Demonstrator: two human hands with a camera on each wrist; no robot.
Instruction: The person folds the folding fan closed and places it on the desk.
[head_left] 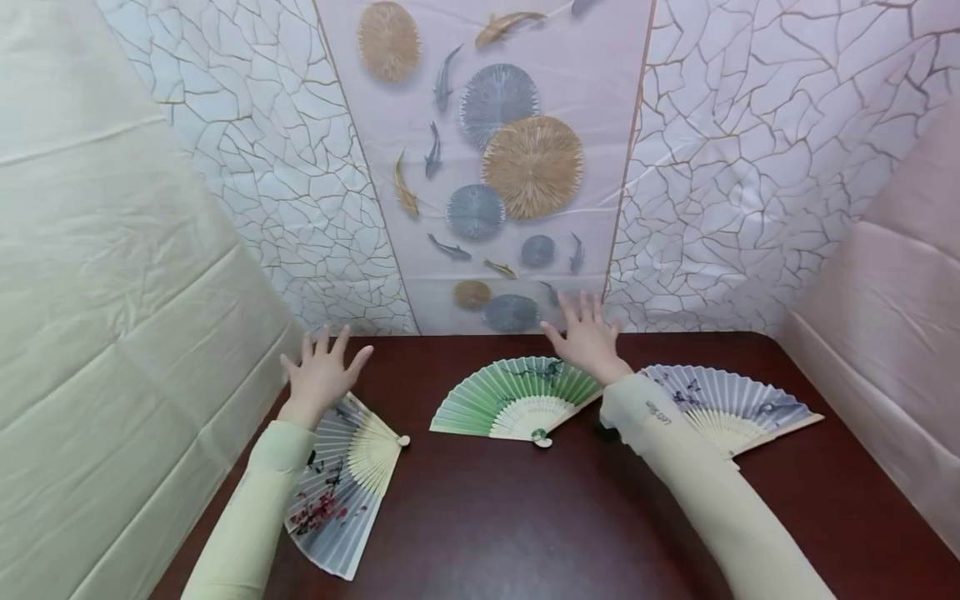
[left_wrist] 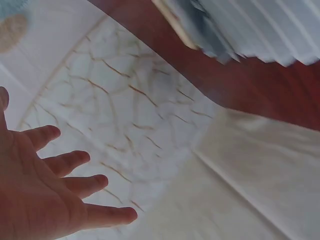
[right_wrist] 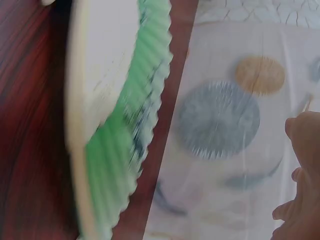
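Fingers spread, my left hand hovers over the far end of a grey folding fan with red blossoms, which lies spread out on the left. In the left wrist view the left hand holds nothing. My right hand is raised with splayed fingers beyond the right edge of a green folding fan, opened out in the middle. A second grey fan lies unfolded at the right, partly covered by the right sleeve. The right wrist view shows the green fan beside part of the right hand.
The fans lie on a dark red-brown wooden table. Behind it hangs a cloth printed with fish, round shapes and a crackle pattern. Pale padded panels stand at the left and right.
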